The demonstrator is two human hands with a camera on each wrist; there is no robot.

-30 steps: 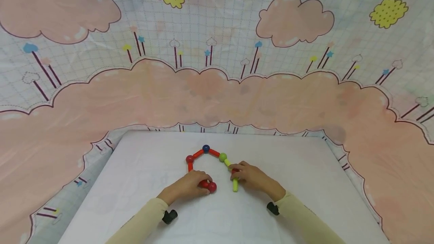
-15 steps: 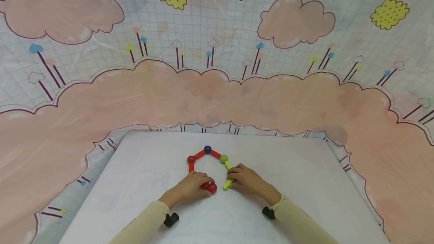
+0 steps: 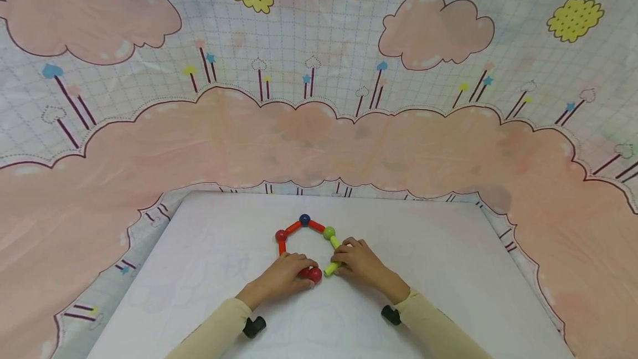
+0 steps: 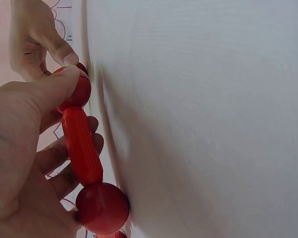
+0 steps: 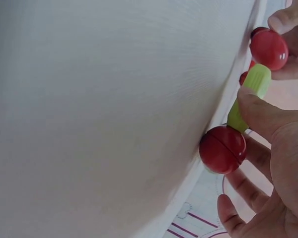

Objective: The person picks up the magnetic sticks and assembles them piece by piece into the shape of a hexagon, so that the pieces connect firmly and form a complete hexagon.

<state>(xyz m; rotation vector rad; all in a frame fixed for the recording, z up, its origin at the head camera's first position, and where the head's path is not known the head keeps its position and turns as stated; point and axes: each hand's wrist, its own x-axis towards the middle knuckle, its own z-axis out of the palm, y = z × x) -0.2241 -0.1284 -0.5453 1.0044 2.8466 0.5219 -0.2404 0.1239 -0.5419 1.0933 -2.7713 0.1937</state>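
On the white table a chain of magnetic rods and balls curves into a near ring. A dark blue ball (image 3: 304, 220) tops it, between red rods that lead to a red ball (image 3: 281, 235) and a green ball (image 3: 329, 232). My left hand (image 3: 283, 275) pinches the red end ball (image 4: 75, 91), whose red rod (image 4: 82, 146) runs to another red ball (image 4: 103, 208). My right hand (image 3: 368, 267) pinches a yellow-green rod (image 5: 250, 96) fixed to a red ball (image 5: 222, 149). This rod's free end is close beside the left hand's ball; I cannot tell if they touch.
The white tabletop (image 3: 423, 248) spreads around the chain on all sides. A cloth printed with clouds (image 3: 319, 143) hangs behind it and shows along the table's sides. A dark wrist camera sits under each sleeve.
The yellow-green rod in my right hand has swung from pointing towards me to pointing left, near the red end ball. My right hand moved slightly left; my left hand edged right.
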